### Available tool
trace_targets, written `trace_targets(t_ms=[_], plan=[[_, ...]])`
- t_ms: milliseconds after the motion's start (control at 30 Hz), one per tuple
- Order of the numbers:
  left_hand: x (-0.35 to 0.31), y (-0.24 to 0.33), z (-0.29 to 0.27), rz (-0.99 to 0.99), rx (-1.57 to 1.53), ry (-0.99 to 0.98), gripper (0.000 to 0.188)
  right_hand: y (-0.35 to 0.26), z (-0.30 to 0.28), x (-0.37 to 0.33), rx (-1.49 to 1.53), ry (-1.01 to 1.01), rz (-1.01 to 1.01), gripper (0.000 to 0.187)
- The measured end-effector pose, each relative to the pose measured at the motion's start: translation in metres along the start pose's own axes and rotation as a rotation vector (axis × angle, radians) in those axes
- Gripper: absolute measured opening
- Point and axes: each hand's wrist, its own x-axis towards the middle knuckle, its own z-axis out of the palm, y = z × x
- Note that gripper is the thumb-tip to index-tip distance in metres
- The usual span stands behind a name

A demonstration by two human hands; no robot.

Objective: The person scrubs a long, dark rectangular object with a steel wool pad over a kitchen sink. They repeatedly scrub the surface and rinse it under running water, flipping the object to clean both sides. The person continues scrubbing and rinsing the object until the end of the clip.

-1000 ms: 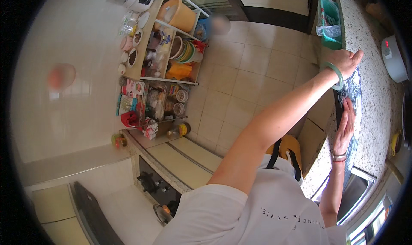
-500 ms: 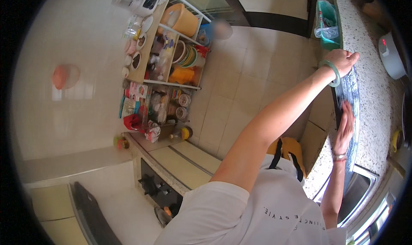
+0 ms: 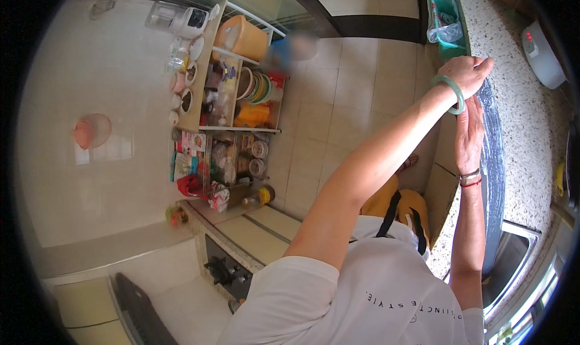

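A: Where to find the long dark panel (image 3: 492, 158)?

B: At the right of the frame, flat along the left edge of the speckled counter (image 3: 534, 146), pale streaks on top. Lower end apparently over the sink (image 3: 524, 248), perhaps to let any drips run into steel.

A: And the left hand (image 3: 470, 72)?

B: At the upper right, by the panel's upper end. Fingers curled in, thumb sticking out. Possibly hooked over the end as an anchor, but cannot tell for sure, with fingertips out of sight.

A: The right hand (image 3: 469, 137)?

B: Just below in the frame, laid lengthwise by the panel's left edge. Mostly open, fingers stretched rather than wrapped, with tips lost behind the green bangle (image 3: 463, 101). No visible grip on anything; more likely meant to steady or press than to clasp. Cannot rule out something thin under the palm.

A: Why so close together?

B: Probably because of a shared reach toward the same end.

A: And the green bin (image 3: 452, 50), upper right?

B: Close by the counter edge, lined with plastic, probably for handy disposal.
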Motion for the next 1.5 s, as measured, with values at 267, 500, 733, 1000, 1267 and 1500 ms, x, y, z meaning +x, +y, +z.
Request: trace_targets(t_ms=[267, 500, 733, 1000, 1267, 1500], plan=[[0.005, -0.012, 0.008, 0.046, 0.0, 0.042, 0.061, 0.004, -0.017, -0.002, 0.039, -0.086, -0.014, 0.044], [-0.005, -0.004, 0.003, 0.033, 0.081, 0.039, 0.063, 0.034, -0.051, -0.078, -0.111, -0.123, 0.104, 0.047], [0.0, -0.01, 0.008, 0.121, 0.098, 0.09, 0.063, 0.007, -0.016, -0.011, -0.041, -0.051, -0.029, 0.04], [0.004, -0.021, 0.008, 0.141, 0.093, 0.059, 0.059, 0.023, -0.043, -0.057, -0.064, -0.102, 0.096, 0.042], [-0.005, -0.012, 0.004, 0.153, 0.097, 0.052, 0.064, 0.012, -0.037, -0.062, -0.042, -0.075, 0.165, 0.042], [-0.004, -0.013, 0.004, 0.168, 0.114, 0.048, 0.068, -0.006, -0.007, 0.003, -0.033, -0.055, -0.029, 0.034]])
